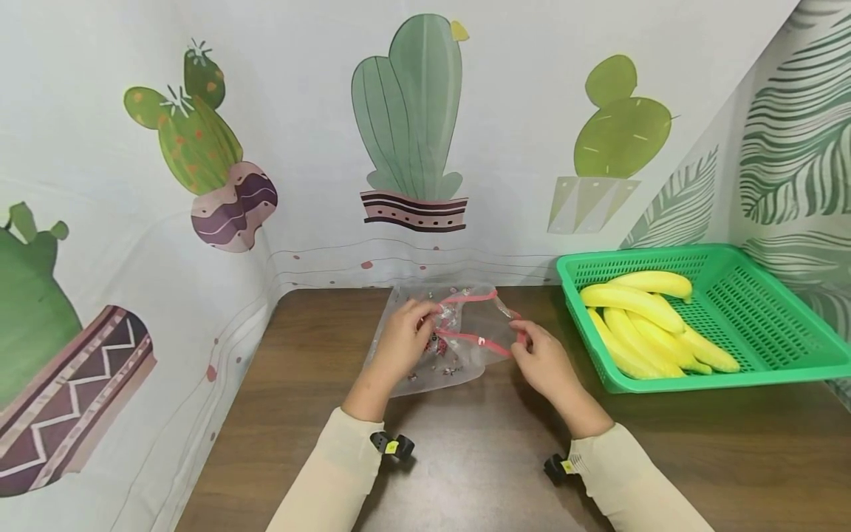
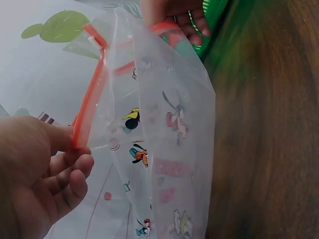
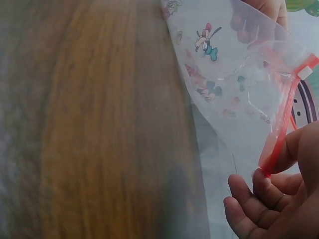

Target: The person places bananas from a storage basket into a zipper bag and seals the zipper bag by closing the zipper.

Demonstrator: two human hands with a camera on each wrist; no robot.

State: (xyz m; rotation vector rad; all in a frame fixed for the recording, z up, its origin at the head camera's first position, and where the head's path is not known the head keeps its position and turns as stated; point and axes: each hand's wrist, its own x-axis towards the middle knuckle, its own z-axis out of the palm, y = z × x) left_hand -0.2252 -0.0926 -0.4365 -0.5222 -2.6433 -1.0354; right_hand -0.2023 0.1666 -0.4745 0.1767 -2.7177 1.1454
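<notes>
A clear zip bag (image 1: 465,369) printed with small cartoon figures lies on the table in the head view, its red zip edge (image 2: 90,102) spread apart at the mouth. My left hand (image 1: 402,334) pinches the left end of that edge between thumb and fingers, as the left wrist view shows. At the opposite end, my right hand (image 1: 547,362) pinches the red strip, with thumb and index finger (image 3: 269,186) meeting on it in the right wrist view. A white slider (image 3: 304,73) sits on the strip between the hands. No contents are visible inside the bag.
A green basket (image 1: 784,310) with several yellow bananas (image 1: 631,307) stands to the right of my right hand. Behind the wooden table (image 1: 292,428) hangs a white cloth (image 1: 299,148) printed with cacti. Each sleeve carries a black wrist device (image 1: 394,446).
</notes>
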